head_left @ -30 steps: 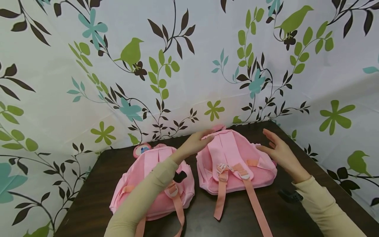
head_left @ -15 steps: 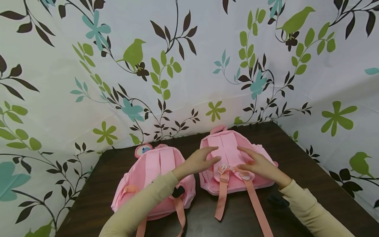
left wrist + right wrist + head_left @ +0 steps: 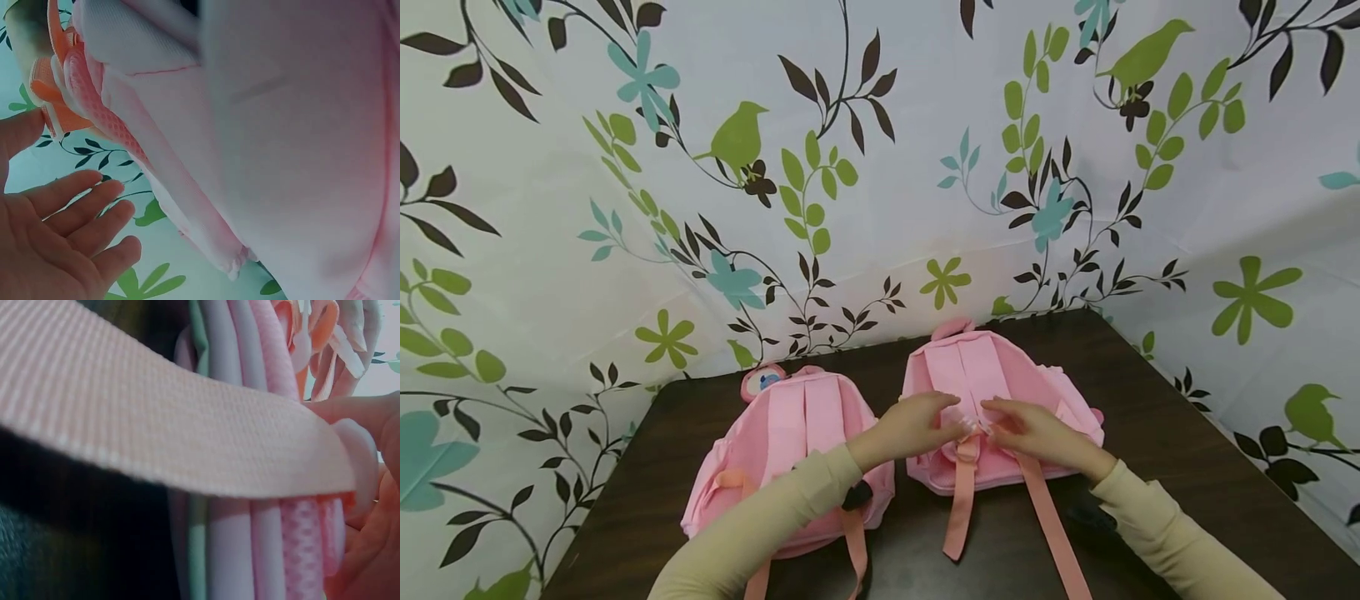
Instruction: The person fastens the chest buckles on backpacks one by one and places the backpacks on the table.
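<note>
Between the two sets of fingertips, at the middle of the right-hand backpack [image 3: 1000, 392], sit the pale strap buckles [image 3: 973, 427]. The left hand [image 3: 917, 425] reaches in from nine o'clock; in the left wrist view its fingers [image 3: 81, 206] lie straight and slightly spread, gripping nothing. The right hand [image 3: 1033, 432] comes from three o'clock, its fingers curled onto the buckle end of the webbing strap [image 3: 1052, 533], which the right wrist view shows running across the thumb. That strap trails toward six o'clock over the dark table [image 3: 1187, 467]. At nine o'clock, just beside, lies a second pink backpack [image 3: 790, 433] under the left forearm, well back from the leaf-print curtain [image 3: 880, 167] at twelve.
</note>
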### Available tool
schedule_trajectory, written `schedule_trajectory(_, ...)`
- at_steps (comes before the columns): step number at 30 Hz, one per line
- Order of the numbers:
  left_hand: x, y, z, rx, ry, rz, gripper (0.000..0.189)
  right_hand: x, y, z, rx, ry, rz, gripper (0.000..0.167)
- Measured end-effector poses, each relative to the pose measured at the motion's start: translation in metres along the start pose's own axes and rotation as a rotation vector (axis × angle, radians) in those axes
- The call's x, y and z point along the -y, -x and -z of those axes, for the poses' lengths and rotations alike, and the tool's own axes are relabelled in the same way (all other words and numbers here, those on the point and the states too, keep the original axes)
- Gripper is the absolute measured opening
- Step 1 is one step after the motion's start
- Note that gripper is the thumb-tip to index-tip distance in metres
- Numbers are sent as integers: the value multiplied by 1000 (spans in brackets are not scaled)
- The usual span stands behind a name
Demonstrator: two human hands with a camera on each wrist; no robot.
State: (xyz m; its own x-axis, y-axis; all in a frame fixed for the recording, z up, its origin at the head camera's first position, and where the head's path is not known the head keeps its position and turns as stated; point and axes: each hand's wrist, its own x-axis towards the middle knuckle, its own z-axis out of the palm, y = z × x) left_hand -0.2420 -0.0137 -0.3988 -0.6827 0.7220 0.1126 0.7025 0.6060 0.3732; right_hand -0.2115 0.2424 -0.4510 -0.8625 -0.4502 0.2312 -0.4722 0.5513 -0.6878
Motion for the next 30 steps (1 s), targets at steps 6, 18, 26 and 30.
schedule_trajectory(6,0,1,-2,39,26,6,49,-1,-3,-5,-4,70,8,49)
schedule_trajectory(18,-7,3,-1,52,-21,-26,29,2,-5,-11,-21,90,-25,32)
schedule_trajectory(26,-9,4,1,39,-6,1,25,3,-4,-9,-40,68,3,31)
schedule_trajectory(30,-10,5,7,26,26,25,27,6,-2,-5,-50,40,-6,32)
